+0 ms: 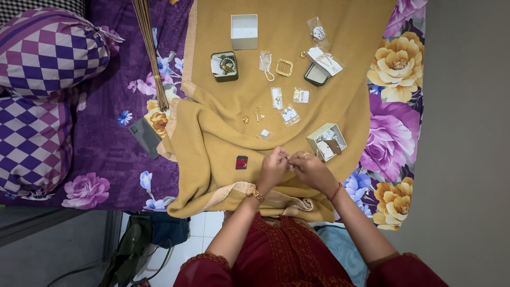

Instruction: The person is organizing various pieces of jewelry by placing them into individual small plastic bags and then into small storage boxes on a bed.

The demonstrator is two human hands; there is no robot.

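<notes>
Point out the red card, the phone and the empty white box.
red card (241,162): head view, middle of its face.
phone (144,136): head view, middle of its grey back.
white box (244,32): head view, its inner floor.

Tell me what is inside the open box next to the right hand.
The pale open box holds small pieces on white and brown cards, too small to identify. Whatever lies beneath them is hidden. The right hand is beside it.

Bare mustard blanket (212,143) lies open at nine o'clock of the hands (294,169); an open box (326,142) crowds one o'clock, small packets (283,106) scattered at twelve.
</notes>
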